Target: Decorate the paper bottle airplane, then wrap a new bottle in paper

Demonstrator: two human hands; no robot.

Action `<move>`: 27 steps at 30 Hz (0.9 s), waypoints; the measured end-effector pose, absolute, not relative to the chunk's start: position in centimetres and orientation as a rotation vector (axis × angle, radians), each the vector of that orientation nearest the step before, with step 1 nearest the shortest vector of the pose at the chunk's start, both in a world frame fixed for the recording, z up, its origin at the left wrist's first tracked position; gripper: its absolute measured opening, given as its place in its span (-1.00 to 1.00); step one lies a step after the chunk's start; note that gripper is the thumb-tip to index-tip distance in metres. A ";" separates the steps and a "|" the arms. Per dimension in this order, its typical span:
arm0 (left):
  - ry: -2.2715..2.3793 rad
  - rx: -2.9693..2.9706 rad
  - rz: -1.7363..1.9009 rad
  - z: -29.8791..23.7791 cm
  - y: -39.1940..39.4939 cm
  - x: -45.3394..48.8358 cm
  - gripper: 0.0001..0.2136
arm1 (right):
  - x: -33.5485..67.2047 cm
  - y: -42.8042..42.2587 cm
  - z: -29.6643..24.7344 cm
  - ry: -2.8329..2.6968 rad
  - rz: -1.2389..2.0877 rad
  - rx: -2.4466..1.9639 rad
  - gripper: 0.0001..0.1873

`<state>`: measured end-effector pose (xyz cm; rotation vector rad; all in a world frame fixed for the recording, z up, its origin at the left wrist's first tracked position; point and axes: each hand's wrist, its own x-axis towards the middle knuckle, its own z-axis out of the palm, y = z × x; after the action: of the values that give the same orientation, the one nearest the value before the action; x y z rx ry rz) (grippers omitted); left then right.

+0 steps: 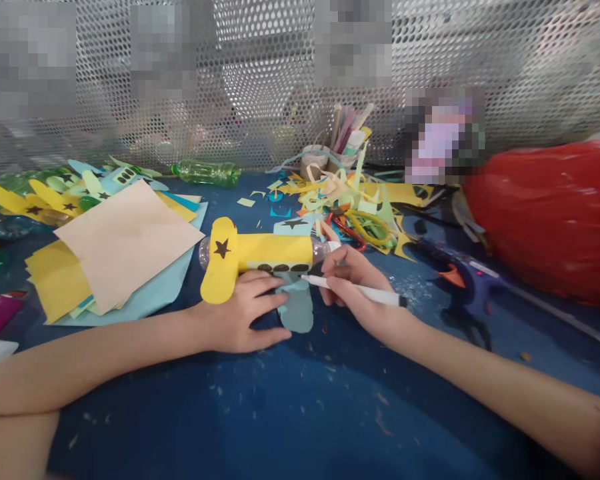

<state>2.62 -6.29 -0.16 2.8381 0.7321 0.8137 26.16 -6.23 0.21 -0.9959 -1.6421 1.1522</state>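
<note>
A small plastic bottle wrapped in yellow paper (275, 249) lies on its side like a model plane, with dark ovals along its near side. At its left end sits a yellow paper strip (220, 280) bearing a black star. Light blue paper wings (297, 313) stick out on both sides. My left hand (245, 312) lies with fingers spread against the bottle and the near wing. My right hand (353, 287) grips a white marker (370, 293), its tip close to the bottle's lower right edge; whether it touches is unclear.
Stacked coloured paper sheets (130, 247) lie at left, other paper-covered bottles (45, 203) behind. Paper scraps (350, 200) and cups of sticks (315, 160) stand at the back. A purple glue gun (475, 283) and red plastic bag (555, 220) are at right on the blue table (240, 413).
</note>
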 end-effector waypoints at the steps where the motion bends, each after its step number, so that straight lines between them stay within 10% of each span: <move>1: 0.773 2.806 0.783 -0.2 -6.7 2.5 -0.52 | 26.1 -6.2 0.2 -1.640 1.137 -1.007 -0.93; 27: 0.893 2.813 0.597 -0.4 -8.9 2.7 -0.48 | 25.9 -6.7 0.9 -1.804 0.809 -1.228 -0.71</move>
<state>2.74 -8.88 -0.39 2.8133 0.8926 0.5966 25.88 -6.72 0.85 -1.2284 -1.8044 0.8090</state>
